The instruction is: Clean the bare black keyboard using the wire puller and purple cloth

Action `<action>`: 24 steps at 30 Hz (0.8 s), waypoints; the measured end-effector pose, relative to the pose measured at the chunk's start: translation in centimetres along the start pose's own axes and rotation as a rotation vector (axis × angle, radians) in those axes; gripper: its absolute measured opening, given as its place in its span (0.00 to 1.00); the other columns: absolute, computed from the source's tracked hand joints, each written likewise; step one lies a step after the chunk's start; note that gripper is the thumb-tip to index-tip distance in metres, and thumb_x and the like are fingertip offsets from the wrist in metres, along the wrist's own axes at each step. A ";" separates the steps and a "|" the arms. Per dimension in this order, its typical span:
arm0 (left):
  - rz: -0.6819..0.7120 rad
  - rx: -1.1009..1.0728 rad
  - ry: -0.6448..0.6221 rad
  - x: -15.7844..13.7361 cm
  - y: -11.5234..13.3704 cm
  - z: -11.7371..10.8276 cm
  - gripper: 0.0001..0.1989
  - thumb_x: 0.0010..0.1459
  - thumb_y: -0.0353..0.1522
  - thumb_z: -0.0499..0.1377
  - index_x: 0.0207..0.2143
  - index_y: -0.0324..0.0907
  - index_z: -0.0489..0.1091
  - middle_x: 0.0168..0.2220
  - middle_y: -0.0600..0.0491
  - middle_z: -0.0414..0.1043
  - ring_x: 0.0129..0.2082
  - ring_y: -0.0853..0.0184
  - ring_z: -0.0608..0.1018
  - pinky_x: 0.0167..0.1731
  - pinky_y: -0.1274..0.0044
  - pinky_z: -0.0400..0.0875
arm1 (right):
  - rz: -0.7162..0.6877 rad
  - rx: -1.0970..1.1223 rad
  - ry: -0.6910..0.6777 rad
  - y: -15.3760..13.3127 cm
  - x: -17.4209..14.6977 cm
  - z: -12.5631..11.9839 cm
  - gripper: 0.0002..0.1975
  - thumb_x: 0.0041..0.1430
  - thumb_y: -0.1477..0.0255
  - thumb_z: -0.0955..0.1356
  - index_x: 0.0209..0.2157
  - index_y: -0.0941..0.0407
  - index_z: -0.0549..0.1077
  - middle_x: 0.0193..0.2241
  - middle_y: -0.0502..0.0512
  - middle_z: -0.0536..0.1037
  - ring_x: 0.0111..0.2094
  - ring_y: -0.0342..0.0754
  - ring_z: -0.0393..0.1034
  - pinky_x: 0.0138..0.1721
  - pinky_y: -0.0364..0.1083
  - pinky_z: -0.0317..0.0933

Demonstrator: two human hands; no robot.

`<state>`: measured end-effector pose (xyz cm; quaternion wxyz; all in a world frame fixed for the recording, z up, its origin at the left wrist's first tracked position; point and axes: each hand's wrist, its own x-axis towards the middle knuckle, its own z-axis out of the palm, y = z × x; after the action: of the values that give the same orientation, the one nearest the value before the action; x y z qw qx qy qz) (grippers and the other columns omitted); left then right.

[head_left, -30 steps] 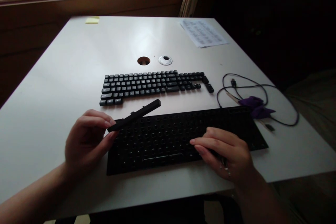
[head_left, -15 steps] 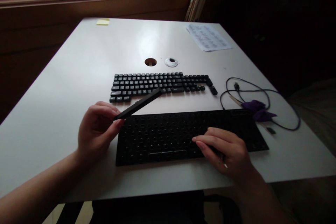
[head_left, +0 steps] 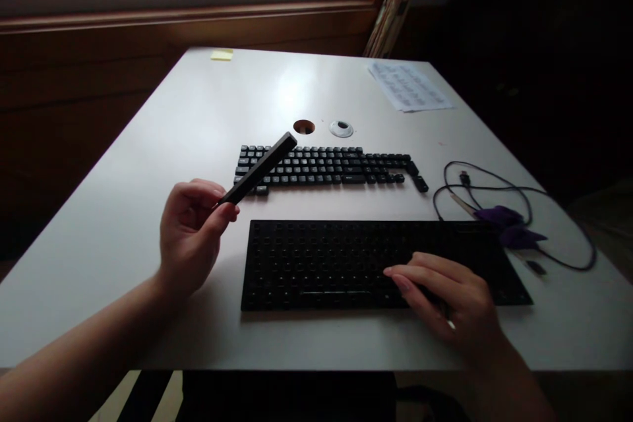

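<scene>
Between the thumb and fingers of my left hand (head_left: 190, 234) is a long black spacebar keycap (head_left: 260, 168), tilted up to the right. Below and to its right lies a black keyboard base (head_left: 321, 264) stripped of its keycaps, with a thin wire bar along its lower row. My right hand (head_left: 448, 297) rests over the base's right half, fingers pinched together. A small shiny bit shows under that palm, too hidden to name. Behind the base, the loose black keycaps (head_left: 316, 170) stand in rows; the raised spacebar covers part of them.
A black cable (head_left: 527, 188) with purple ties (head_left: 499, 215) loops on the right of the white table (head_left: 148, 145). Printed sheets (head_left: 410, 87) lie at the far right, a yellow sticky note (head_left: 222, 54) at the far left. A round hole (head_left: 304, 126) and its cover (head_left: 341, 128) sit mid-table.
My left hand has lifted the spacebar and tilted it more steeply, away from the keyboard base. My right hand stays over the base. The whole view has shifted, showing more of the window.
</scene>
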<state>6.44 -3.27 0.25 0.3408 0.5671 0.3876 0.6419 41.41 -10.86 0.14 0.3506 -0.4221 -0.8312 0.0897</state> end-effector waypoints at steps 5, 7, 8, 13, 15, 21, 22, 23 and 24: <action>0.020 -0.092 0.052 0.4 -0.1 -0.6 0.09 0.57 0.30 0.66 0.36 0.43 0.66 0.34 0.55 0.66 0.28 0.72 0.74 0.28 0.78 0.71 | -0.035 -0.070 0.015 0.2 -0.1 -0.2 0.10 0.58 0.79 0.69 0.40 0.53 0.78 0.30 0.54 0.81 0.30 0.48 0.76 0.28 0.43 0.70; 0.013 -0.112 0.048 0.4 -0.2 -0.6 0.09 0.57 0.30 0.66 0.36 0.42 0.66 0.35 0.55 0.67 0.28 0.73 0.74 0.28 0.79 0.71 | -0.035 -0.091 0.012 0.4 -0.2 -0.2 0.09 0.59 0.78 0.69 0.40 0.53 0.78 0.31 0.53 0.81 0.31 0.48 0.77 0.29 0.43 0.71; 0.018 -0.121 0.044 0.3 -0.2 -0.6 0.09 0.57 0.30 0.66 0.36 0.42 0.66 0.35 0.55 0.67 0.28 0.73 0.74 0.28 0.79 0.71 | -0.034 -0.093 0.009 0.5 -0.3 -0.2 0.09 0.59 0.78 0.69 0.40 0.54 0.78 0.31 0.53 0.81 0.31 0.48 0.77 0.29 0.43 0.71; 0.032 -0.150 0.014 0.2 0.1 -0.6 0.09 0.57 0.28 0.65 0.37 0.42 0.67 0.35 0.54 0.67 0.29 0.73 0.74 0.29 0.80 0.71 | -0.040 -0.106 0.004 0.7 -0.8 -0.2 0.09 0.59 0.77 0.69 0.41 0.54 0.78 0.33 0.54 0.81 0.32 0.49 0.77 0.29 0.44 0.71; 0.035 -0.152 0.009 0.1 0.2 -0.6 0.08 0.57 0.27 0.65 0.37 0.42 0.67 0.35 0.55 0.67 0.29 0.73 0.74 0.28 0.80 0.71 | -0.043 -0.118 0.013 0.8 -0.9 -0.2 0.09 0.59 0.77 0.69 0.41 0.54 0.78 0.33 0.54 0.81 0.33 0.49 0.77 0.30 0.44 0.72; 0.042 -0.140 0.007 0.1 0.0 -0.5 0.08 0.57 0.27 0.64 0.37 0.42 0.67 0.35 0.55 0.67 0.28 0.73 0.74 0.27 0.80 0.70 | -0.041 -0.108 0.021 0.6 -0.6 -0.1 0.07 0.60 0.77 0.69 0.39 0.55 0.78 0.33 0.55 0.81 0.32 0.49 0.77 0.29 0.44 0.71; 0.046 -0.137 0.006 0.0 0.0 -0.4 0.08 0.57 0.27 0.64 0.37 0.43 0.67 0.35 0.55 0.67 0.28 0.73 0.74 0.27 0.80 0.70 | -0.040 -0.102 0.017 0.6 -0.5 -0.2 0.07 0.60 0.77 0.69 0.39 0.55 0.78 0.32 0.55 0.81 0.31 0.48 0.77 0.29 0.44 0.71; 0.047 -0.134 0.004 0.0 0.0 -0.4 0.08 0.57 0.27 0.64 0.37 0.43 0.67 0.35 0.55 0.67 0.28 0.73 0.74 0.27 0.80 0.70 | -0.039 -0.098 0.015 0.5 -0.4 -0.2 0.07 0.60 0.77 0.69 0.39 0.55 0.78 0.32 0.54 0.81 0.31 0.48 0.77 0.28 0.43 0.71; 0.044 -0.130 0.001 0.0 0.0 -0.4 0.08 0.57 0.27 0.64 0.37 0.43 0.67 0.35 0.55 0.67 0.28 0.73 0.74 0.27 0.80 0.70 | -0.039 -0.091 0.016 0.5 -0.3 -0.2 0.07 0.59 0.77 0.69 0.39 0.54 0.78 0.32 0.54 0.81 0.31 0.48 0.77 0.28 0.43 0.71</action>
<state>6.01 -3.30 0.22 0.3624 0.5520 0.3328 0.6732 41.95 -10.83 -0.11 0.3395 -0.4221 -0.8396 0.0413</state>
